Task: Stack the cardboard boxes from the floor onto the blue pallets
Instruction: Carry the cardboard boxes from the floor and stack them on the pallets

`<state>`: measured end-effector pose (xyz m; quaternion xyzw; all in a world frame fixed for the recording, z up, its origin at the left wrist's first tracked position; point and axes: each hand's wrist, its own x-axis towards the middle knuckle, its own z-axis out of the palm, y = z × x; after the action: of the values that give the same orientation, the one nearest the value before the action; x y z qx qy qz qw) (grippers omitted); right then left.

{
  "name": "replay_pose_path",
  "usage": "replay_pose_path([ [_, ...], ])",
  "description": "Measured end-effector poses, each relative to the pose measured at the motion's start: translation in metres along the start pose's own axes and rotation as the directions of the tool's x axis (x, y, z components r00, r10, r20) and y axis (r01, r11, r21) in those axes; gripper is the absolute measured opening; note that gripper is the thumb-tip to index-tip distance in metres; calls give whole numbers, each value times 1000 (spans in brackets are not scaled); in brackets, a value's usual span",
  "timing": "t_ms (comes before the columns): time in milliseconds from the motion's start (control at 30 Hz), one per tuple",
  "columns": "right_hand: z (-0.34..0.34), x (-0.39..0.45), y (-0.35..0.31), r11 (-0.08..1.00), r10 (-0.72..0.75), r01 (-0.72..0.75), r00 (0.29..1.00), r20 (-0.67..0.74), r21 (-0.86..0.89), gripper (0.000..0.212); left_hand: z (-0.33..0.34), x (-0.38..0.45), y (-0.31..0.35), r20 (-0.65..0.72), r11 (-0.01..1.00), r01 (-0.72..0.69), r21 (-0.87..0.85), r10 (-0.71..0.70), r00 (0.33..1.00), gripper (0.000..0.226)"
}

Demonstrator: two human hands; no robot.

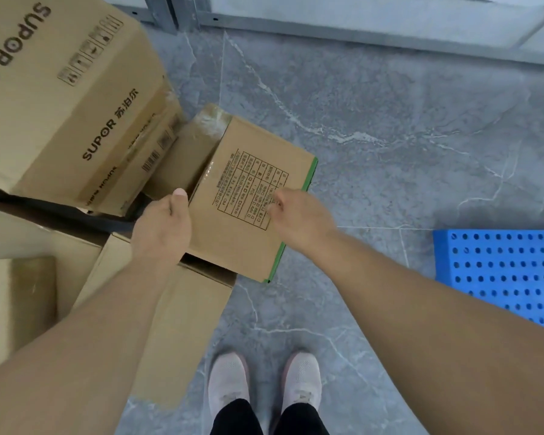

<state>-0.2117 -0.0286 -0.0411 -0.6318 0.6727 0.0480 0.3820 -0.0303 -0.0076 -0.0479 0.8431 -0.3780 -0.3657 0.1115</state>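
Both hands hold one box (248,196). Left hand (162,229) grips its left edge. Right hand (299,215) curls on its top; pallet (500,277) lies well apart.

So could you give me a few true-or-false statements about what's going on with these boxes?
1. Both hands are on the green-edged box. True: the left hand grips its left edge, the right hand rests on top.
2. The pallet is stacked with boxes. False: the part in view is bare.
3. A big SUPOR box sits left of the held box. True.
4. The person is barefoot. False: they wear pale shoes.
5. The floor is wooden. False: it is grey marbled tile.
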Motion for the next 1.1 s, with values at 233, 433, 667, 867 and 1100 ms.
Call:
replay_pose_path([
  [233, 0, -8, 45, 978, 207, -205, 977, -47, 47, 54, 39, -27, 10, 290, 977, -206, -63, 215, 932, 26],
  [433, 1, -23, 95, 892, 405, -385, 913, -41, 237, 71, 70, -40, 4, 401, 969, -245, -32, 237, 885, 53],
  [667, 13, -20, 142, 692, 494, -430, 868, 54, 579, 45, 99, 2, -22, 405, 982, 31, 186, -105, 908, 97],
  [867, 19, -25, 177, 562, 553, -410, 832, 42, 719, 4, 129, 3, -13, 450, 990, 89, -112, -29, 892, 45],
  [1100, -18, -66, 194, 243, 532, -445, 804, 265, 862, 22, 106, -20, 47, 469, 987, -56, -151, 121, 875, 12],
])
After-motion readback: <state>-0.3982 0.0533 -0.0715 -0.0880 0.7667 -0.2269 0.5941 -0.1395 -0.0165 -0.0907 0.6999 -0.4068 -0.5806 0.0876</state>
